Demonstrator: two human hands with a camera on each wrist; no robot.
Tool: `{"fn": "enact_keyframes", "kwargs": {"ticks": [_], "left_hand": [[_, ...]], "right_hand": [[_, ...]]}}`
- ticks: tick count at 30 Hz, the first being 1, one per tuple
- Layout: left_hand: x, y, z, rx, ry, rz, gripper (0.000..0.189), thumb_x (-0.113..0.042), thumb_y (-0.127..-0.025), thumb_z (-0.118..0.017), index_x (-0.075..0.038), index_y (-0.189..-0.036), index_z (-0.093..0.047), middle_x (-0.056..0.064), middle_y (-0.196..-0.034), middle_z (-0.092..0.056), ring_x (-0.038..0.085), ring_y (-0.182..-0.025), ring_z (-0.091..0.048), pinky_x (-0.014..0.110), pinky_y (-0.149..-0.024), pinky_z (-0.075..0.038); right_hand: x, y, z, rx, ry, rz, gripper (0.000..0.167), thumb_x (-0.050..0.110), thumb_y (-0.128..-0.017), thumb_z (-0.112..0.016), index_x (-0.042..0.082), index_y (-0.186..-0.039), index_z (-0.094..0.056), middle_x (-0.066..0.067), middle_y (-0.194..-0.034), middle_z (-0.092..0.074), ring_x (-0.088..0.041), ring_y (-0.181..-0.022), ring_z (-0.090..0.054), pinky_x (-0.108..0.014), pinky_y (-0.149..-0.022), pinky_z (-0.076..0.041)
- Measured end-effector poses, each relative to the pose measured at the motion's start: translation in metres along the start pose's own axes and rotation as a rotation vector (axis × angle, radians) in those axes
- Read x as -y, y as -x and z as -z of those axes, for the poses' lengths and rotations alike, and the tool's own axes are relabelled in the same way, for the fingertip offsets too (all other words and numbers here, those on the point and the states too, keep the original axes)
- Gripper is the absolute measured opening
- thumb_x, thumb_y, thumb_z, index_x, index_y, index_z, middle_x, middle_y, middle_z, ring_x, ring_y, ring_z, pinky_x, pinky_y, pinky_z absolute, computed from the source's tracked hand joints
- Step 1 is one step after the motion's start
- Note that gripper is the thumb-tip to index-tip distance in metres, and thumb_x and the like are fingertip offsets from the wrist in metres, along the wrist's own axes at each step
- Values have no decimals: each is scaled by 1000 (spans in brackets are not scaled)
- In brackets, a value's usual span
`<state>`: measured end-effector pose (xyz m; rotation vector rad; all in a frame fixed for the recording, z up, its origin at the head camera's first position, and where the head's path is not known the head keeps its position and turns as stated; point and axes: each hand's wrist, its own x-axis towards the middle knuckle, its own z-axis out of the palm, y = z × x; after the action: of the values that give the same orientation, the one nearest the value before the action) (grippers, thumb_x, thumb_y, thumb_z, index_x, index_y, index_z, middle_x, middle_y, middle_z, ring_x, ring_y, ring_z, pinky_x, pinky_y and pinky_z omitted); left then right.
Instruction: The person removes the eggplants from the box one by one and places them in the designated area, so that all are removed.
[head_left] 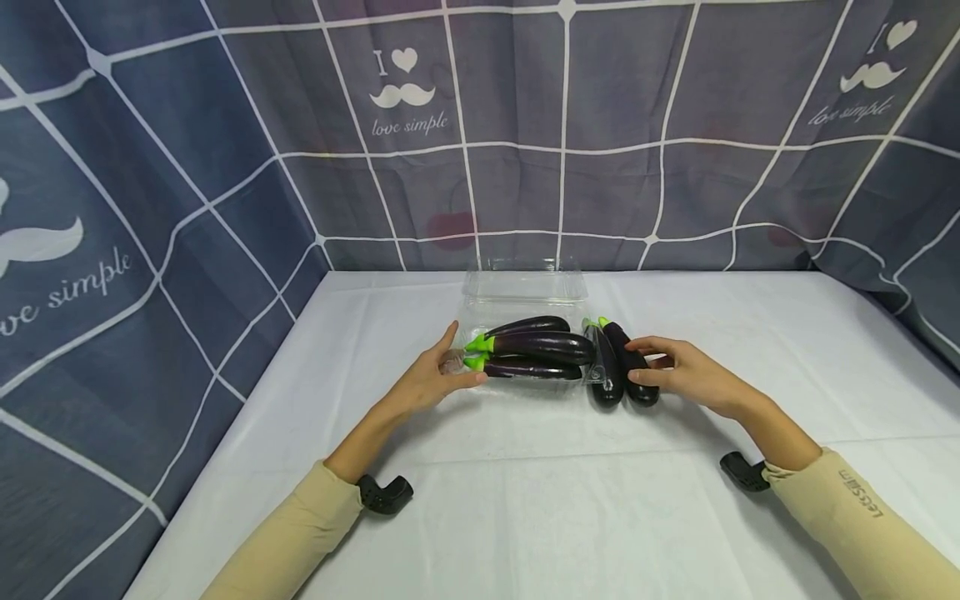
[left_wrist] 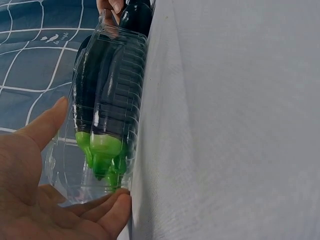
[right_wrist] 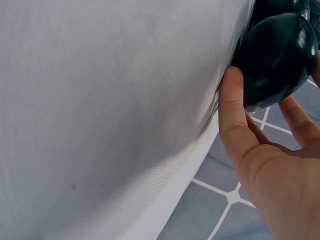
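Observation:
A clear plastic clamshell box (head_left: 525,286) lies with its lid folded back. Inside it, several dark purple eggplants (head_left: 543,346) point their green stems left. At the stem end, my left hand (head_left: 427,383) has thumb and fingers spread wide; its fingertips rest at the box's lower edge in the left wrist view. Right of the box, my right hand (head_left: 686,375) holds the outer eggplant (head_left: 630,358) between thumb and fingers; its rounded end (right_wrist: 280,60) fills the top of the right wrist view. Another eggplant (head_left: 606,371) lies between it and the box.
A white cloth (head_left: 540,500) covers the table. Dark checked fabric (head_left: 510,192) hangs behind and at both sides. Black wrist-worn devices (head_left: 386,495) stick out from both tan sleeves (head_left: 300,525).

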<state>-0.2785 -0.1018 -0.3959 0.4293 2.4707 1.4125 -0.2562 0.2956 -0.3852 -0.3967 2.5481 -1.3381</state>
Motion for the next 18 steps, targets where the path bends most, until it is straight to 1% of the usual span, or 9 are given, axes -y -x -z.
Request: {"fn": "enact_keyframes", "kwargs": {"ticks": [8,12,18], "left_hand": [[1,-1,0,-7,3,-15,107,-43,-85,-77,-20,-160,-3,19,-150,-41,32,-134,-43,52,-104,-37],[1,0,0,-7,9,-18,107,-43,-85,-77,-21,-160,-4,18,-149,-42,30,-134,-42,51,-104,-37],[1,-1,0,-7,11,-18,107,-43,-85,-77,-21,-160,-4,17,-149,-43,30,-131,-45,50,-102,-39]], "right_hand": [[2,2,0,-8,-22,-12,57,27,-94,-69,1,-140,-50,-22,-140,-48,-36,-121,-49,-36,-81,-51],[1,1,0,-19,-20,-14,55,26,-94,-68,0,-139,-51,-22,-137,-51,-36,-120,-49,-37,-81,-51],[1,2,0,-18,-20,-12,54,24,-94,-68,0,-140,-50,-22,-139,-48,-35,-120,-49,-37,-82,-51]]}}
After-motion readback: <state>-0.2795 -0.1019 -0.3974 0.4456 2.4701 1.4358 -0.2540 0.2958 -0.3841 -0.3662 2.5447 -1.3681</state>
